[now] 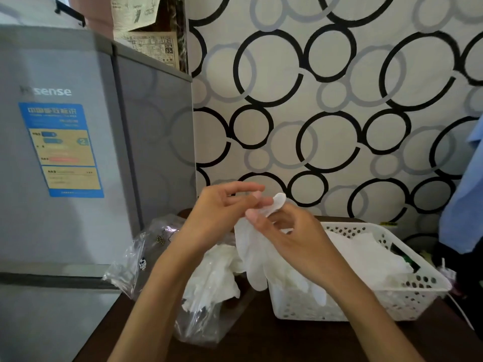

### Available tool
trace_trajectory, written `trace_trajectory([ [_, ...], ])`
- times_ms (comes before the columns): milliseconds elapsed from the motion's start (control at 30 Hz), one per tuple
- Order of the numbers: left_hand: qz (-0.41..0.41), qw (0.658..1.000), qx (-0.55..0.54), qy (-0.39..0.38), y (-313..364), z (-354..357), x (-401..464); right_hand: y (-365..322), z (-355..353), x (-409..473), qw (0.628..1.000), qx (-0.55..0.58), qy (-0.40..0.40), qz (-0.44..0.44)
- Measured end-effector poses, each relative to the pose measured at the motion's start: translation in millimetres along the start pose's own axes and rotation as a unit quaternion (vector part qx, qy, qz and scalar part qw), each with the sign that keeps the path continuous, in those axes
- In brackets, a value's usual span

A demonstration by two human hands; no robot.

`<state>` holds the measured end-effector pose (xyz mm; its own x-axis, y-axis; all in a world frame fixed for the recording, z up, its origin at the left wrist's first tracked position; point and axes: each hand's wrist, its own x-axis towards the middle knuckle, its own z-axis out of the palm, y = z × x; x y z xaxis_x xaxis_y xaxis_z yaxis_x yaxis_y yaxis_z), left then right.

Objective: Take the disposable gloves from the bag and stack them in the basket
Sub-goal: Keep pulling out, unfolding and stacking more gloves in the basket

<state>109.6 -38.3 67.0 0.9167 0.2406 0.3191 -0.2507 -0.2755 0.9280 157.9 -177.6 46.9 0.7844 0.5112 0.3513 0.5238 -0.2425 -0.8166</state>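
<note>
Both hands are up above the table, left hand (224,205) and right hand (292,239) pinching one white glove (254,257) that dangles between the clear bag (167,259) and the white basket (407,299).

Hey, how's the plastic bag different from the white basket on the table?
The clear plastic bag is soft, see-through and crumpled, lying slumped on the dark table; the white basket is stiff, opaque and perforated, standing upright. The bag sits on the left, the basket on the right. Both hold white disposable gloves, and another glove hangs between the left hand and right hand.
</note>
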Motion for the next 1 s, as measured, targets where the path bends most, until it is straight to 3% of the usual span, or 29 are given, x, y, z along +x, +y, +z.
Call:
trace_trajectory([
  [100,0.007,1.000,0.011,-0.012,1.8,4.5,-0.2,1.1,-4.6,3.9,0.990,0.128,0.050,0.020],
  [200,0.034,0.988,0.020,0.151,3.3,-1.4,0.4,6.6,-15.8,10.8,0.983,0.149,0.073,0.077],
  [267,0.059,0.970,0.057,0.228,-1.1,-11.3,2.2,6.7,-25.2,13.9,0.972,0.188,0.038,0.135],
  [333,0.043,0.984,0.058,0.161,-10.8,-15.2,8.1,1.7,-32.6,10.5,0.959,0.239,-0.041,0.149],
  [433,-0.009,0.998,0.042,-0.055,-22.0,-3.4,15.8,-7.2,-36.9,-1.1,0.944,0.262,-0.146,0.137],
  [500,-0.019,0.985,0.029,-0.171,-25.9,6.2,13.0,-6.9,-40.3,-2.8,0.941,0.249,-0.175,0.147],
  [567,-0.016,0.974,0.027,-0.223,-27.3,9.4,5.0,-5.5,-46.1,0.3,0.951,0.214,-0.149,0.166],
  [633,-0.009,0.973,0.025,-0.231,-27.0,8.3,0.8,-2.2,-52.5,2.9,0.985,0.078,-0.078,0.134],
  [700,-0.006,0.978,0.039,-0.203,-28.5,7.5,3.8,6.2,-59.6,5.8,0.995,-0.008,-0.002,0.098],
  [1000,-0.028,0.992,0.026,-0.118,-37.0,9.6,10.7,24.1,-65.6,14.7,0.986,0.068,0.150,-0.026],
])
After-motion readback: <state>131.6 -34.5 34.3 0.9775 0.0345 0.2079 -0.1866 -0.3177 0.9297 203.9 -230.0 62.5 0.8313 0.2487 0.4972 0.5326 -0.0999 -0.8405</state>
